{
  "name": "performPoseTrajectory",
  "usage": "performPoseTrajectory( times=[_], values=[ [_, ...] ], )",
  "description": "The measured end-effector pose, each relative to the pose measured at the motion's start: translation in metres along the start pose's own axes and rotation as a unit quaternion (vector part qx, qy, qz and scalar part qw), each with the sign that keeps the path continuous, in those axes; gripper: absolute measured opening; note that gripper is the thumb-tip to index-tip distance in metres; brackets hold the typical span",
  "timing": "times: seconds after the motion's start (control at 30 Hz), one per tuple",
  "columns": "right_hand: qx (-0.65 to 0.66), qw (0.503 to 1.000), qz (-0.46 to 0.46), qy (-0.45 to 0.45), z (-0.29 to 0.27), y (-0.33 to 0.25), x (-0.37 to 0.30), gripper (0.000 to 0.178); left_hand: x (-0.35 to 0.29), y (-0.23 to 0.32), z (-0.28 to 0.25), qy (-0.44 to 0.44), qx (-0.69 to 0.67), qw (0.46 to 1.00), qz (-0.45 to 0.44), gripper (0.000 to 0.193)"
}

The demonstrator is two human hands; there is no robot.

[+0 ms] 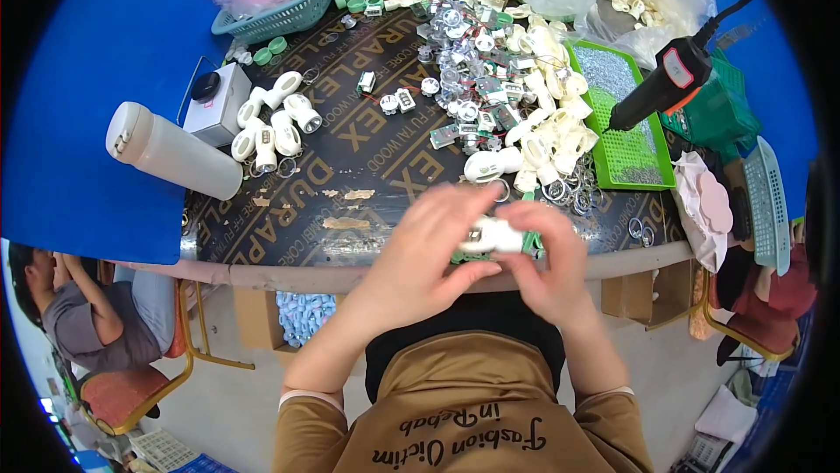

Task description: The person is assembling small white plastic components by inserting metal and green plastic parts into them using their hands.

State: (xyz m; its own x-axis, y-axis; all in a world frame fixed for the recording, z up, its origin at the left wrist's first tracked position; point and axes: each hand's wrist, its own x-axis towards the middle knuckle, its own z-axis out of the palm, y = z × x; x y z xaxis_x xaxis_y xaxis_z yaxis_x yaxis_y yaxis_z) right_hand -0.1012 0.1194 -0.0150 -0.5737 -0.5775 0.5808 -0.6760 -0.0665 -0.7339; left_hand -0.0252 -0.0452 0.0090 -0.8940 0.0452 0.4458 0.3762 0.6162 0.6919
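Note:
Close to the table's front edge, both my hands hold a small white keychain flashlight [497, 235] between them. My left hand [429, 250] has its fingers bent around the flashlight's left end, with the thumb beneath. The thumb and fingers of my right hand [553, 254] pinch its right end. Green pieces [532, 244] show beside and below it, partly covered by my fingers. Just beyond my fingertips lie a metal ring [500, 190] and another white flashlight casing [492, 165].
A heap of circuit and lens parts [472, 70] adjoins cream casings [556, 127]. Green tray [604, 171] holds small metal pieces; an electric screwdriver [669, 79] hangs over it. Leftward are white flashlights [284, 127], a bottle [171, 149] and a box [214, 114]. People sit at both sides.

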Motion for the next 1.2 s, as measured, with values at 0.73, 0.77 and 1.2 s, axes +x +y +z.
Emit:
performPoseTrajectory(
  times=[0.73,0.77,1.2],
  values=[
    [-0.377,0.916,-0.063,-0.119,-0.024,0.049,0.059,0.030,-0.029,-0.127,-0.114,0.094,0.564,0.803,-0.169,0.066],
    [-0.318,0.944,-0.034,-0.086,-0.027,0.043,0.060,0.030,-0.025,-0.116,-0.110,0.113,0.548,0.812,-0.164,0.069],
    [-0.138,0.987,0.045,-0.076,-0.009,0.005,0.002,0.042,-0.021,-0.038,-0.041,0.082,0.034,0.984,-0.154,0.036]
  ],
)
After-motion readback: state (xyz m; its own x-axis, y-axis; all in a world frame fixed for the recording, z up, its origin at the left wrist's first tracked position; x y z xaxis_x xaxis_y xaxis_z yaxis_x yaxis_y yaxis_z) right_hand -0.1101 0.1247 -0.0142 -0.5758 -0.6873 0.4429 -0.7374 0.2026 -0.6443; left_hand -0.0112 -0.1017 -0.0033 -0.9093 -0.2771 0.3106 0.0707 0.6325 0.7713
